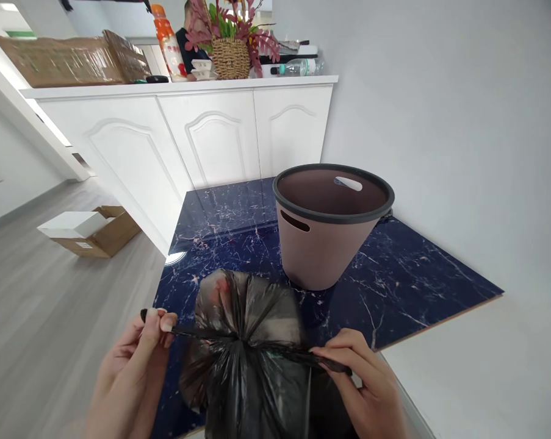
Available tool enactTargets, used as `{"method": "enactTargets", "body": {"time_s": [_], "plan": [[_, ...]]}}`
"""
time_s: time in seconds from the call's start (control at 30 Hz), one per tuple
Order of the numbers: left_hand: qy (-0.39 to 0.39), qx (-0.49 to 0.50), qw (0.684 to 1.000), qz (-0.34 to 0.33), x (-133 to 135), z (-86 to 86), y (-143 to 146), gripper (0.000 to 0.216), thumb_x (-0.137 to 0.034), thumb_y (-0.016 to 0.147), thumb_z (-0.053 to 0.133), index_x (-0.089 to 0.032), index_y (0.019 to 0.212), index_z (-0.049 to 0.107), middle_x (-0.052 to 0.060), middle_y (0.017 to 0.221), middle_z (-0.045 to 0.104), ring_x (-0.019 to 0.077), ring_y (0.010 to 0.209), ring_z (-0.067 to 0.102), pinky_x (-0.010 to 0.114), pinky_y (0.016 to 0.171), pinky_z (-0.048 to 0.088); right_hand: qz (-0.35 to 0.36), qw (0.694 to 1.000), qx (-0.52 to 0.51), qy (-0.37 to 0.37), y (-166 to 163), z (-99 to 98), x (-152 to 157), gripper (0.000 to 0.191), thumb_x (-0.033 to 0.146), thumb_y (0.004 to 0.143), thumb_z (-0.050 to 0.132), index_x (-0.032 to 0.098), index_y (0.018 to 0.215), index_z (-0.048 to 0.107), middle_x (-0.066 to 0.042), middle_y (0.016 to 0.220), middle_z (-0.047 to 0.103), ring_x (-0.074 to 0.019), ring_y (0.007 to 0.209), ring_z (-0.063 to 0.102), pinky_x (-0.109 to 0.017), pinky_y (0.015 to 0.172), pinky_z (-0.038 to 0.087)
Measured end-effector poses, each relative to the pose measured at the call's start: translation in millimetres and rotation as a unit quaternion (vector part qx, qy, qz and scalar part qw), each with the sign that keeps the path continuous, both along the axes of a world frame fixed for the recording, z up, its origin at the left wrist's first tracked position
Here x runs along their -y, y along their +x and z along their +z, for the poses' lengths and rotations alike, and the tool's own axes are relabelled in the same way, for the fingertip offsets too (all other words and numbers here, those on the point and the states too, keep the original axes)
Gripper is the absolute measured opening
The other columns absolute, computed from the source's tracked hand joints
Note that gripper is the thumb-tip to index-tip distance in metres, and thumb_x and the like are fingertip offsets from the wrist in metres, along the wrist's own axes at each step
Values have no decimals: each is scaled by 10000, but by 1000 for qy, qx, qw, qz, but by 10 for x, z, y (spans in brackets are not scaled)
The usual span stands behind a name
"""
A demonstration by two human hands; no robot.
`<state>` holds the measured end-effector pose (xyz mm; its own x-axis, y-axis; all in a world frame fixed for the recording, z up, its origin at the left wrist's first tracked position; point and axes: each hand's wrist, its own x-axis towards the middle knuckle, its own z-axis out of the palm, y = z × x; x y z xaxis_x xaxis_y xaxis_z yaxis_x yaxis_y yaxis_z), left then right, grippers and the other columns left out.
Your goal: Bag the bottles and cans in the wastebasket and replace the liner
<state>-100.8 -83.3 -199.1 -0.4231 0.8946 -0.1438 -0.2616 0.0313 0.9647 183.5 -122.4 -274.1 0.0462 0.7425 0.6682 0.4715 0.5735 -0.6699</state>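
Glossy black bag [252,378] bulges, creased and see-through.

Bright, soft light; white glare at the left edge of the bench [229,213], glints on the black bag [266,378], wide-angle stretching.

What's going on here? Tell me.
A person's left hand and right hand each hold a twisted end of a black bag, stretched to either side of its gathered middle. The filled bag rests on the blue table. A bin stands upright behind it, to the right.
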Motion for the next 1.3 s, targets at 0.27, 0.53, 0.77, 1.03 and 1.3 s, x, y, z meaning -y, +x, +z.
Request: {"method": "enactTargets", "body": {"time_s": [0.27, 0.53, 0.77, 1.03, 1.3], "plan": [[26, 72, 997, 17, 8, -13, 82, 404, -475, 711, 983, -207, 799, 693, -26, 789, 585, 126, 826, 555, 144, 725, 565, -38, 997, 6, -63, -56, 250, -40, 208, 250, 988, 708, 242, 1195, 695, -66, 1074, 727, -198, 942, 742, -294, 798, 628], [36, 23, 999, 20, 46, -80, 34, 491, -543, 647, 990, -196, 738, 655, 0, 784, 589, 161, 835, 537, 194, 711, 560, 50, 984, 171, -20, -478, 656, -113, 285, 237, 976, 726, 245, 1257, 685, -83, 1154, 698, -266, 1056, 657, -419, 876, 577], [35, 44, 998, 8, 56, -185, -122, 525, -679, 701, 903, -228, 922, 750, 32, 891, 689, 202, 901, 616, 252, 767, 600, 71, 975, 211, -21, -666, 627, -268, 73, 135, 977, 719, 196, 943, 698, -34, 948, 677, -211, 859, 615, -364, 734, 490], [-44, 212, 969, 117, -199, -105, -189, 337, -277, 1035, 443, -184, 805, 670, 49, 833, 673, 171, 807, 666, 275, 723, 600, 75, 993, 75, 50, -409, 662, -28, 146, 149, 1054, 580, 206, 951, 665, -28, 871, 689, -160, 762, 623, -324, 714, 490], [-27, 90, 990, -106, -524, -459, -103, 282, -380, 971, 596, -175, 804, 693, 53, 794, 638, 187, 773, 599, 279, 689, 561, -7, 988, 153, -26, 919, 816, 346, 63, 292, 962, 700, 330, 994, 738, -66, 946, 751, -232, 778, 758, -302, 587, 620]]}}
